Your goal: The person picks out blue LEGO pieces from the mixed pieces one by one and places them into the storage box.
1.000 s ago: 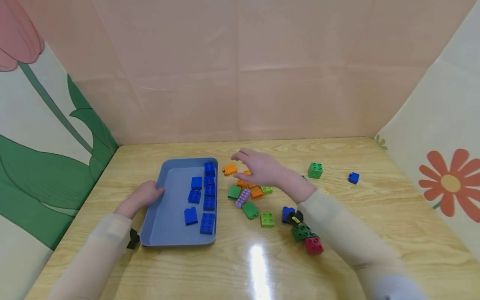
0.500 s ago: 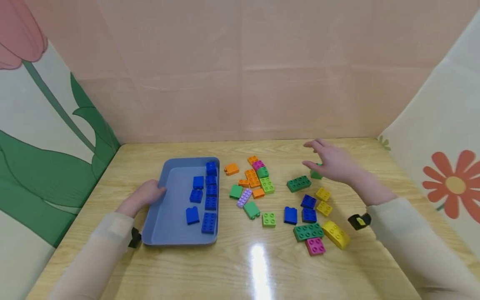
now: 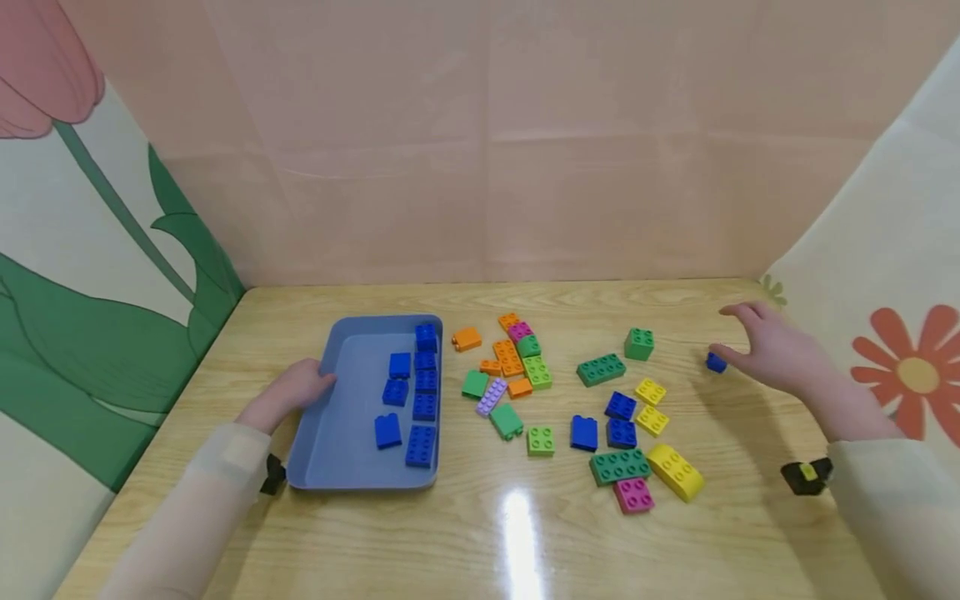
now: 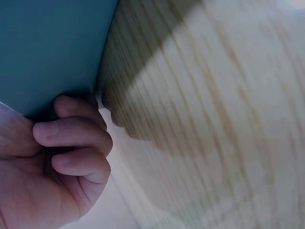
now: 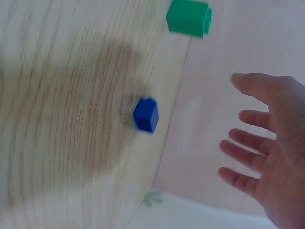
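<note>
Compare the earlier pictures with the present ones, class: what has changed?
The right grip swept rightward, from over the orange plastic blocks to near the small blue plastic block, apart from it. Nothing was visibly taken or let go. The left grip stayed holding the rectangular blue-grey plastic tray, and the visible blocks lie as before.

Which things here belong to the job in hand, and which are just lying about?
Likely in the job:
left hand, gripping the tray
its blue bricks
right hand, nearest the small blue brick
three more blue bricks

Apparently just lying about:
yellow bricks
green bricks
orange bricks
pink bricks
purple brick
</note>
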`<state>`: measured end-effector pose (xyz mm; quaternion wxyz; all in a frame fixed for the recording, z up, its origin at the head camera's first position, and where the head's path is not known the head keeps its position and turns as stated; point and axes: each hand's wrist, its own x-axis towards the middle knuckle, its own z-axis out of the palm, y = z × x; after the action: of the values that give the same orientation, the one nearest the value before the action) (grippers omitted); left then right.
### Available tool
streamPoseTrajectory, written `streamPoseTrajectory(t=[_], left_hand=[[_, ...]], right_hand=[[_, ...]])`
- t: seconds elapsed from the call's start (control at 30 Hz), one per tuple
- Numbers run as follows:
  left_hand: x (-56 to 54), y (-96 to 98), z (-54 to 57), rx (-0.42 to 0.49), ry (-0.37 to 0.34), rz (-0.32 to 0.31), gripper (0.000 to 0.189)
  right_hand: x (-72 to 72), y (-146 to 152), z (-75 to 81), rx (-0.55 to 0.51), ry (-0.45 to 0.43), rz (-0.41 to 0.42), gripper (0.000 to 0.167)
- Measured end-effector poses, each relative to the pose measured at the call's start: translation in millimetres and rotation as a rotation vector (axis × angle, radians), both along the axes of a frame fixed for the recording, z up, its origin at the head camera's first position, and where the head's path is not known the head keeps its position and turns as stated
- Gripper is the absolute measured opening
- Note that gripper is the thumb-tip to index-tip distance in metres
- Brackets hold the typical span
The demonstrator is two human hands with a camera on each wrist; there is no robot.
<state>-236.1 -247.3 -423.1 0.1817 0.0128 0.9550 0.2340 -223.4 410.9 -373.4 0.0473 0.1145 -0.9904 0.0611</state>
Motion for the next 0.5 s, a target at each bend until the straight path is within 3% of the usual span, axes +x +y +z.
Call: streamPoseTrajectory(t=[0.27, 0.5], left_hand=[[-1.2, -1.3, -2.1, 0.011, -0.019, 0.017, 0.039], [-2.3, -1.1, -3.3, 0.006, -0.026, 0.022, 0.037]], right_hand=[[-9.0, 42.8, -6.9, -0.045, -0.308, -0.055, 0.100], [-13.9, 51.9, -14.5, -0.084, -0.431, -0.053, 0.095]])
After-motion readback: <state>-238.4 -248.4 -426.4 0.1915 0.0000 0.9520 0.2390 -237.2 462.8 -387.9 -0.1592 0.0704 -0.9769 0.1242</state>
